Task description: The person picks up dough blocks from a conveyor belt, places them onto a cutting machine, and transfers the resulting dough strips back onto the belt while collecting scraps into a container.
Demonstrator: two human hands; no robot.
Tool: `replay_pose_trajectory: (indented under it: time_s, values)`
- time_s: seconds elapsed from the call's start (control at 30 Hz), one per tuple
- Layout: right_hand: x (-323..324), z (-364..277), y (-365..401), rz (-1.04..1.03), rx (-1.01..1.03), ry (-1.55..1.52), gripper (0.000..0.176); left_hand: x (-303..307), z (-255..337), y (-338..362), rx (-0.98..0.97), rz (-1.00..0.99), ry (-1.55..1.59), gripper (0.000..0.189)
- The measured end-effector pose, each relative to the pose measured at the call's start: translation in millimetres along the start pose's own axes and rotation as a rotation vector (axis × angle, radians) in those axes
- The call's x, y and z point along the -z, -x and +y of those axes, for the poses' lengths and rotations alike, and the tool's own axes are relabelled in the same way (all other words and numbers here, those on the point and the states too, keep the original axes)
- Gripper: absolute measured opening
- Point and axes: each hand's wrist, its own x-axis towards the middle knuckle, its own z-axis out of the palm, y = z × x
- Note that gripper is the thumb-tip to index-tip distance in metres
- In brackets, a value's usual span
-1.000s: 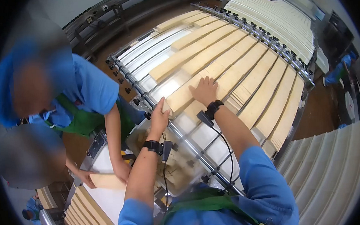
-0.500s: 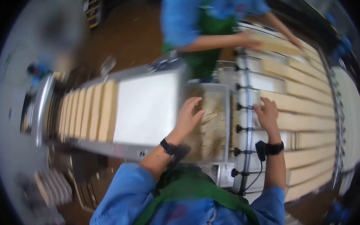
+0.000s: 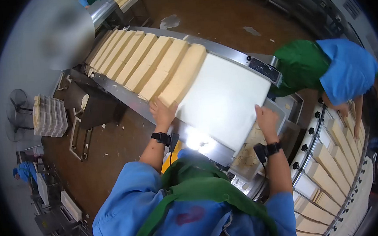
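Note:
A row of long, pale yellow slabs lies crosswise on the white conveyor belt. My left hand is at the near end of the last slab in that row, fingers on one side and thumb on the other. Over the belt's right-hand end is my right hand, its fingers curled in and no object showing in them. Beneath it, a grey bin holds broken pale pieces, partly hidden by my forearm.
A co-worker in a green apron bends over a second line of slabs at right, bordered by a metal rail with black knobs. Stacked crates and a fan stand at left. Scraps litter the brown floor.
My view has turned left toward the conveyor. My left hand has gone from above the bin to the last slab's end. My right hand has left the slab line and its fingers have curled.

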Motion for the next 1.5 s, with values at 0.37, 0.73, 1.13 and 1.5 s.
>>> replay_pose_trajectory:
  time_s: [0.37,0.73,1.13,1.5]
  values:
    - [-128.5,-182.3,-166.2,-0.007,0.029,-0.099,0.068,16.8,0.6,-26.7,-0.249,-0.163,-0.083,0.085]
    - [-128.6,-256.0,-234.1,-0.067,-0.171,-0.017,0.062,26.7,6.3,-35.9,-0.344,-0.347,-0.163,0.09]
    - [-23.7,-76.3,-90.5,0.187,-0.935,-0.206,0.089,25.8,98.7,17.5,-0.656,-0.638,-0.2,0.075]
    - [65.2,78.7,151.7,0.936,-1.066,-0.306,0.074,19.6,183.7,156.9,-1.09,-0.598,0.384,0.076]
